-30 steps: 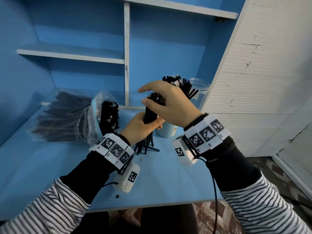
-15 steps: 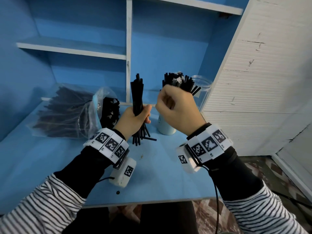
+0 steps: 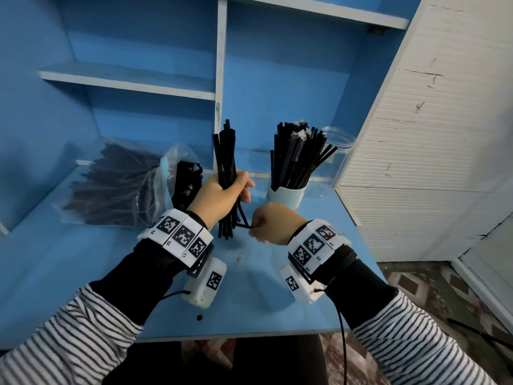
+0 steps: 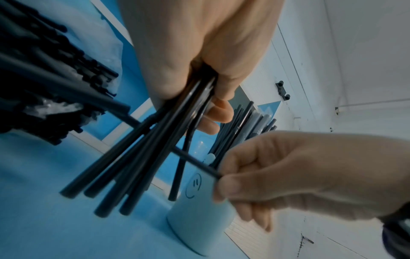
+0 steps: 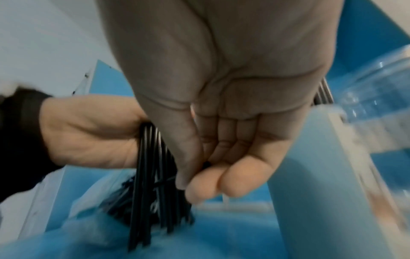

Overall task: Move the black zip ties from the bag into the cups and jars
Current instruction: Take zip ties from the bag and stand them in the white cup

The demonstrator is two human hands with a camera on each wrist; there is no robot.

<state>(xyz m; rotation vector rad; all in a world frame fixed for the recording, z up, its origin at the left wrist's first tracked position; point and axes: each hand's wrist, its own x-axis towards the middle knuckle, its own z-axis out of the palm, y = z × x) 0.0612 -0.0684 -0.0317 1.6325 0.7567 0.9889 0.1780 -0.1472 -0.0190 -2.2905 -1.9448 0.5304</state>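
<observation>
My left hand (image 3: pixel 222 195) grips an upright bundle of black zip ties (image 3: pixel 226 162) just above the blue table. My right hand (image 3: pixel 265 227) sits low beside it and pinches one stray zip tie (image 3: pixel 242 225) that sticks sideways out of the bundle's lower end. In the left wrist view, thumb and forefinger of the right hand (image 4: pixel 288 175) hold that tie (image 4: pixel 195 163). A pale blue cup (image 3: pixel 286 197) behind the hands is full of upright zip ties (image 3: pixel 298 157). The clear bag (image 3: pixel 119 187) of ties lies at the left.
An empty clear plastic jar (image 3: pixel 337 162) stands right of the cup, against the white panel (image 3: pixel 430 162). Blue shelves rise behind the table (image 3: pixel 83 273). The table's front edge is close under my wrists, its right edge just past the jar.
My right hand came down from the top of the bundle to its lower end and now pinches a stray tie. The left hand keeps holding the bundle upright.
</observation>
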